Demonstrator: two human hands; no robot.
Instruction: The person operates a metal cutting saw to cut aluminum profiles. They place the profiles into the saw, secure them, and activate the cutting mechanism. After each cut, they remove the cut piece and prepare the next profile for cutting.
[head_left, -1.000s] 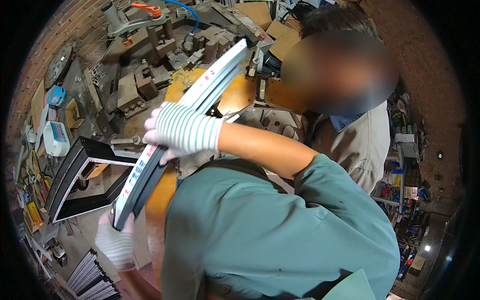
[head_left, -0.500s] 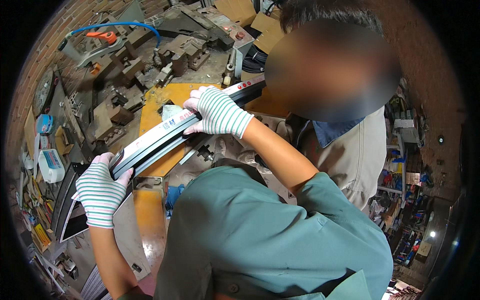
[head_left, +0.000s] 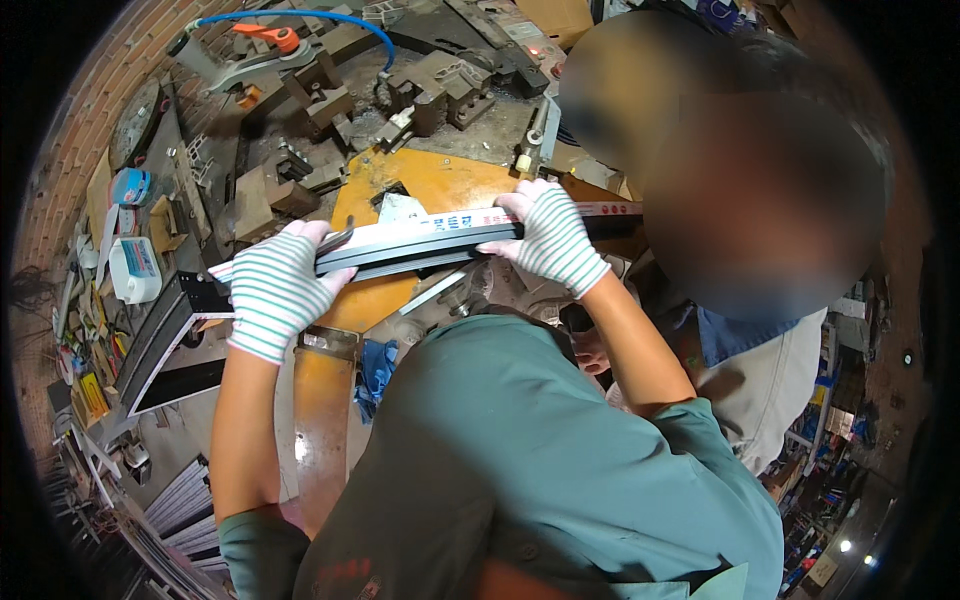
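A long dark metal strip (head_left: 420, 247) is held level above an orange machine plate (head_left: 440, 185). Its left end is clasped in the gloved left hand (head_left: 272, 290). Its right part is clasped in the gloved right hand (head_left: 552, 237).

A brick wall (head_left: 75, 130) curves up the far left, with tools and flat packets leaning against it. Before it spreads a grey, cluttered surface (head_left: 480, 130) strewn with metal blocks (head_left: 440, 90), beside an orange machine bed (head_left: 440, 185) and a blue hose (head_left: 300, 15). At the near right, dim shelves (head_left: 825, 440) hold small goods, and small bright lights (head_left: 845, 545) glow below them.
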